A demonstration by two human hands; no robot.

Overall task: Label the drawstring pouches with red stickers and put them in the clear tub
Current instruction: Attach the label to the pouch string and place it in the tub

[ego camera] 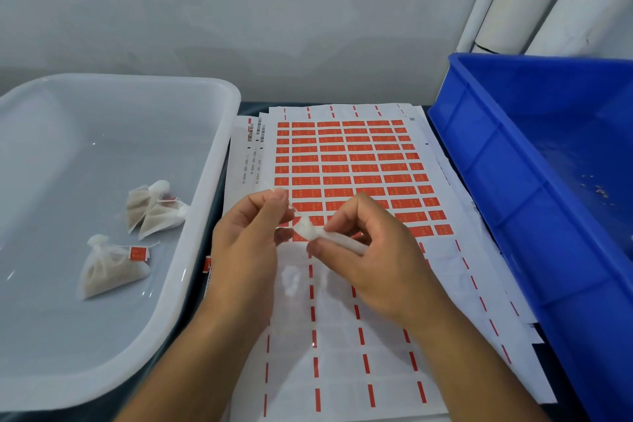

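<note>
Holding a small white drawstring pouch [317,233] over the sticker sheet [346,161], you have both hands engaged. Your right hand [373,250] pinches the gathered neck of the pouch between thumb and forefinger; the pouch body runs back under the curled fingers. Your left hand [253,236] pinches the thin drawstring [286,197] near its free end, fingers curled, string drawn up and left away from the pouch. No red label is visible on this string yet; whether one is tucked behind your fingertips cannot be told.

Directly beneath: the sheet, with red stickers filling its upper rows and only red dashes left on the peeled lower rows. More sheets lie stacked under it on the table [246,108].

Left: the clear tub [219,161], holding three finished pouches [113,267], at least two with a red tag on the string. Right: a blue crate [513,181], only crumbs visible inside.

Risks, as judged:
- Thin string, light pinch: it could slip out, and a sticker would fold onto itself or your fingertip.
- Pulling the string too hard against the right-hand grip may loosen the gathered neck, letting contents spill.
- Lifting a sticker one-handed could drag the loose top sheet out of place.
- Dropping the pouch into the tub unlabelled would mix it with finished ones.
</note>
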